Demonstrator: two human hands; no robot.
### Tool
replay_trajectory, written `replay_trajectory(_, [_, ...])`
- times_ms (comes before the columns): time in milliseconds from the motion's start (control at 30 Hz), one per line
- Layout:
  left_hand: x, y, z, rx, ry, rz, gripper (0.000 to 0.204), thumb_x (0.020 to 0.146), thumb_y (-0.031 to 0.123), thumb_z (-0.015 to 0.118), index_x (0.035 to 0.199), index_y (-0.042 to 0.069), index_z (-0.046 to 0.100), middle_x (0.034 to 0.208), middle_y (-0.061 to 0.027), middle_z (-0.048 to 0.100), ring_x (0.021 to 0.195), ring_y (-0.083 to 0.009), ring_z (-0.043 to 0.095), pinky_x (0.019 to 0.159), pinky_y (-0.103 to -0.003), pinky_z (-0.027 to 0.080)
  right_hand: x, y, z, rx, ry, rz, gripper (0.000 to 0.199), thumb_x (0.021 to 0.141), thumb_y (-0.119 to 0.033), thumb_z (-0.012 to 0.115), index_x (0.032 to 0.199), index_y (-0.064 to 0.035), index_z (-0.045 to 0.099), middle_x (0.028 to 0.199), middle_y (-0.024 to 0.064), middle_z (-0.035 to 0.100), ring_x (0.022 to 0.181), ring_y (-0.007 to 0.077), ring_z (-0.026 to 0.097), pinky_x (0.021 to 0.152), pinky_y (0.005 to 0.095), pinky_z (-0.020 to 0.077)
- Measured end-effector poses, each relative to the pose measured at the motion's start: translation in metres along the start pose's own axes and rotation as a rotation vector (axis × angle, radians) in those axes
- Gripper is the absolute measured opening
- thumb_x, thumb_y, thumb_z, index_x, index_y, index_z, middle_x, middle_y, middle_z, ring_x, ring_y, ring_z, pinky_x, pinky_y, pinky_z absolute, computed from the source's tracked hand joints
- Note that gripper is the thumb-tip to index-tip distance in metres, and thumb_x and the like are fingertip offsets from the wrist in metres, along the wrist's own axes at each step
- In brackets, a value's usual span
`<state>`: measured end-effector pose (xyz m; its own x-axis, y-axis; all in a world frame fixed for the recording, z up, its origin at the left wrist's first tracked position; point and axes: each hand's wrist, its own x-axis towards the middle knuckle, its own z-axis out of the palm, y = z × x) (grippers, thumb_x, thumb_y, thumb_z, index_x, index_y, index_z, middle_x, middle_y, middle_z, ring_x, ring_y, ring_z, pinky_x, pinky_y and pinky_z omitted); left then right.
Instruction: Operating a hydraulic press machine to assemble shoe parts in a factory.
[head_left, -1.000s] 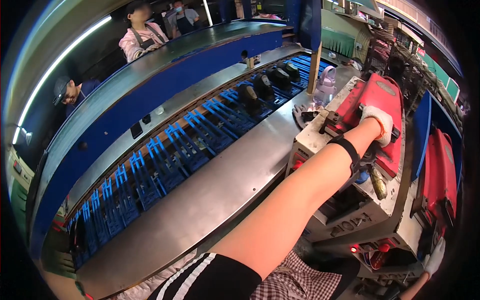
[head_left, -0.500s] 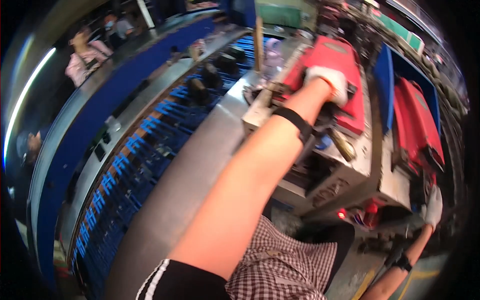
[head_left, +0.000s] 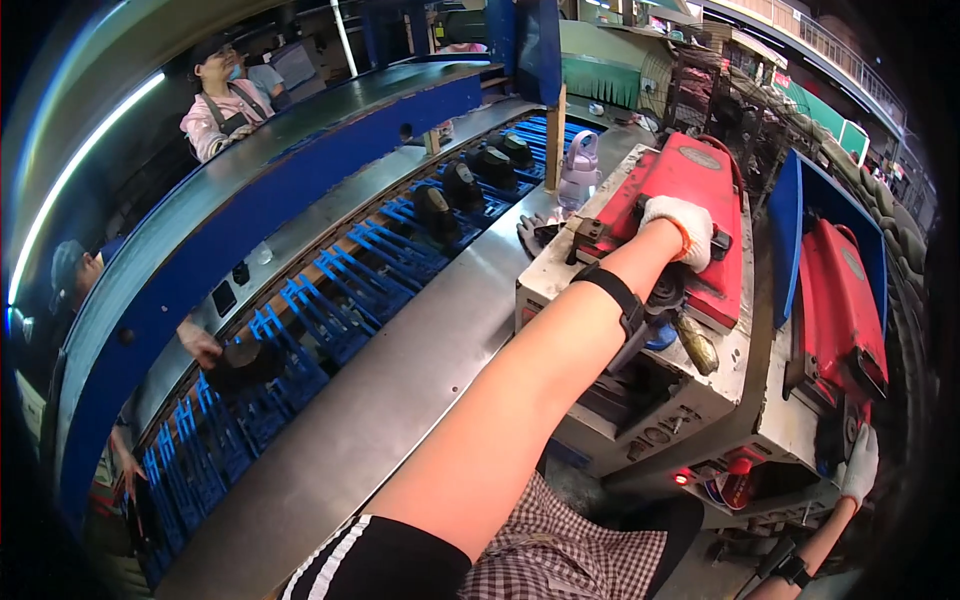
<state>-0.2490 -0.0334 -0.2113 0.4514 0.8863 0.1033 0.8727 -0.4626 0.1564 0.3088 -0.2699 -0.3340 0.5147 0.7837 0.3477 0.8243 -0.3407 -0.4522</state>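
My left hand [head_left: 680,230], in a white glove, is closed round the black handle [head_left: 721,243] across the red cover [head_left: 690,172] of the nearer machine. Below that cover sit dark machine parts and a worn brass-coloured piece [head_left: 697,345]. Far to the right, my gloved right hand [head_left: 860,467] is by the lower front of a second red-covered machine [head_left: 838,285]. Its fingers point up and close against a dark and red part [head_left: 850,425] that I cannot make out. Both forearms wear black bands.
Left of the machines runs a metal ledge [head_left: 400,420] beside a conveyor of blue rods [head_left: 340,270]. Several dark shoe-like pieces [head_left: 462,186] ride on it. A co-worker's hand [head_left: 200,343] touches one; another person [head_left: 225,100] stands behind. A lilac bottle [head_left: 579,170] stands by the nearer machine.
My view has turned, so the machines sit lower and more conveyor shows. A co-worker's hand on a dark piece has come into sight. My left hand stays on the handle, my right by the second machine.
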Motion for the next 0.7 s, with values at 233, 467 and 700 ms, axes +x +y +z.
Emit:
replay_trajectory(233, [0.003, -0.002, 0.002, 0.034, 0.012, 0.017, 0.046, 0.070, 0.033, 0.074, 0.113, 0.017, 0.080, 0.115, -0.0132, 0.077, 0.107, -0.0329, 0.074, 0.092, -0.044, 0.058, -0.001, -0.002, 0.004, 0.041, 0.035, 0.061, 0.055, 0.109, -0.047, 0.047, 0.141, -0.0039, 0.060, 0.136, 0.0193, 0.067, 0.125, 0.0370, 0.063, 0.103, 0.0405, 0.0472])
replay_trajectory(467, [0.000, 0.003, 0.001, 0.039, -0.012, -0.005, 0.046, 0.070, 0.034, 0.074, 0.114, 0.020, 0.080, 0.116, -0.0118, 0.077, 0.107, -0.0325, 0.074, 0.092, -0.045, 0.058, -0.007, -0.014, -0.002, 0.001, 0.026, 0.095, 0.057, 0.108, -0.048, 0.047, 0.142, -0.0037, 0.059, 0.138, 0.0187, 0.066, 0.126, 0.0359, 0.063, 0.103, 0.0400, 0.0472])
replay_trajectory(700, [0.002, 0.001, 0.002, 0.041, 0.015, 0.007, 0.045, 0.070, 0.034, 0.073, 0.112, 0.019, 0.080, 0.114, -0.0116, 0.077, 0.106, -0.0327, 0.074, 0.092, -0.045, 0.058, -0.002, -0.002, 0.000, 0.040, 0.019, 0.087, 0.057, 0.108, -0.049, 0.047, 0.142, -0.0043, 0.059, 0.138, 0.0186, 0.066, 0.127, 0.0364, 0.062, 0.104, 0.0407, 0.0472])
